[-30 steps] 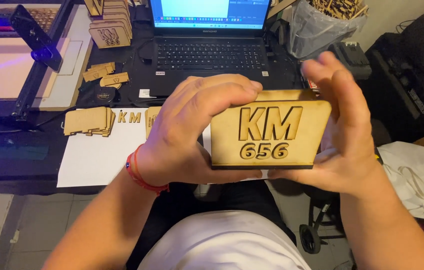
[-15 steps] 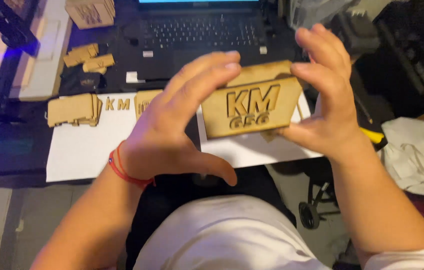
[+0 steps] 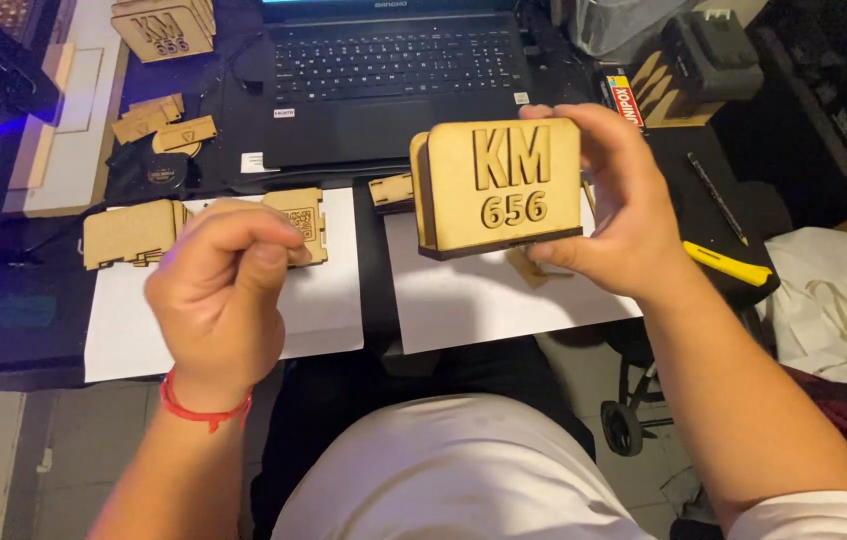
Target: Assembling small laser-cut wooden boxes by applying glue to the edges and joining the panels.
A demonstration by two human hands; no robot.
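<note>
Wooden plaque (image 3: pixel 504 185), stiff and seemingly light, we are pinching by its edges in our right hand (image 3: pixel 624 210) above the desk (image 3: pixel 4 330)'s front edge; our left hand (image 3: pixel 219 295) fingers (image 3: pixel 244 232) are curling together, empty.

Warm overhead light falls on the wooden plaque (image 3: pixel 504 185) and both white paper sheets (image 3: pixel 504 295), sharp and bright. The desk edges sink into dark. A purple-blue glow shows at far left. The laptop (image 3: pixel 394 80) stays dim; no motion blur.
</note>
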